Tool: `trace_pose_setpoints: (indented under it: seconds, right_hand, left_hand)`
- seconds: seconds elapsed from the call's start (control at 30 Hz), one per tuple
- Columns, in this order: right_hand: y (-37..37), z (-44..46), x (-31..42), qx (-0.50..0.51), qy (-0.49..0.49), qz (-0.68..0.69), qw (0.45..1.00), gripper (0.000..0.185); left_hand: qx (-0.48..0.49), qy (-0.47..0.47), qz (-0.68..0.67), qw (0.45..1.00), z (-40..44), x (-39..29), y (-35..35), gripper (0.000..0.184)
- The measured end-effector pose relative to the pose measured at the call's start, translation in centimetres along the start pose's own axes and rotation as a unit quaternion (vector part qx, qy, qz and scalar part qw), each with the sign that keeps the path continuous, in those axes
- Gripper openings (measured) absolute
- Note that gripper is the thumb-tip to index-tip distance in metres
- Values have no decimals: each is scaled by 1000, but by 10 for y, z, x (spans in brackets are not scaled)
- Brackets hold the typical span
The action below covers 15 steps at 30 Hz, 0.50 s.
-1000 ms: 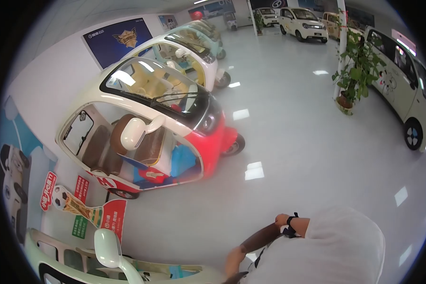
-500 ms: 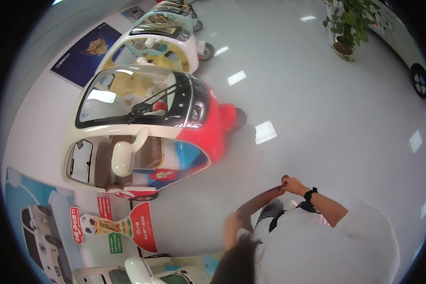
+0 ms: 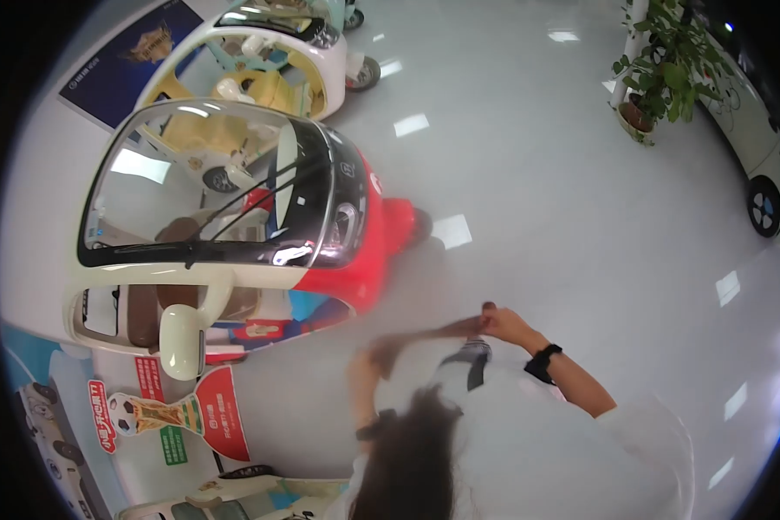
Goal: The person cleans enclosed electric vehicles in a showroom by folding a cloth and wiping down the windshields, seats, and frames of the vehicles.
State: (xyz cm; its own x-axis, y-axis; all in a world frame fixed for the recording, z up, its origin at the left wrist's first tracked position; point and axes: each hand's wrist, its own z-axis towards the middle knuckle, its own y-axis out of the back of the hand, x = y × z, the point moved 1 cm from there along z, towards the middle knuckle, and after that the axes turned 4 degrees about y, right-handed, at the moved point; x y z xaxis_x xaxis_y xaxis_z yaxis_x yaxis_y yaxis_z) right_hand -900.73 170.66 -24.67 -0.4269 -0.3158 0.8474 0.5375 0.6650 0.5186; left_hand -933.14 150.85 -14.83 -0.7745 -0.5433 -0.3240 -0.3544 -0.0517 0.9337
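My right hand (image 3: 510, 324), with a black watch (image 3: 542, 362) on its wrist, pinches the end of a long brown strip (image 3: 433, 334) that looks like thin fabric, perhaps a sleeve. From there the strip runs left, stretched, towards my left arm (image 3: 366, 377). Motion blur hides my left hand, so I cannot tell its fingers or where the strip meets the skin. A dark band shows lower on that arm. Dark hair (image 3: 416, 451) hangs in front of my white top (image 3: 572, 459).
On the left stands a red and cream three-wheeler (image 3: 355, 269), with another small vehicle (image 3: 321, 82) behind it. A trophy-shaped sign (image 3: 221, 412) is below. A potted plant (image 3: 637, 117) and a pale car (image 3: 750, 126) stand at the right. Grey floor (image 3: 511, 173) lies between.
The view has shifted, bringing the three-wheeler further left and larger. My right hand has moved left in view, and the brown strip looks narrower and more level.
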Motion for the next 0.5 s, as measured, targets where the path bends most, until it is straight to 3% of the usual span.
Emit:
trace_pose_setpoints:
  seconds: [0.07,0.17,0.3,0.4,0.5]
  right_hand:
    - [10,48,29,21,24,5,999,26]
    - [24,120,63,45,56,5,997,25]
    - [26,202,105,32,146,2,989,25]
    - [17,270,128,19,215,20,976,25]
    - [20,325,155,65,262,0,963,24]
  left_hand:
    - [-63,23,-22,998,38,-14,31,33]
    - [-213,-24,-67,974,99,-11,48,31]
    - [-262,66,-86,959,151,-46,107,32]
    - [-419,113,10,901,182,-20,113,30]
    - [-478,217,68,848,198,-34,138,27]
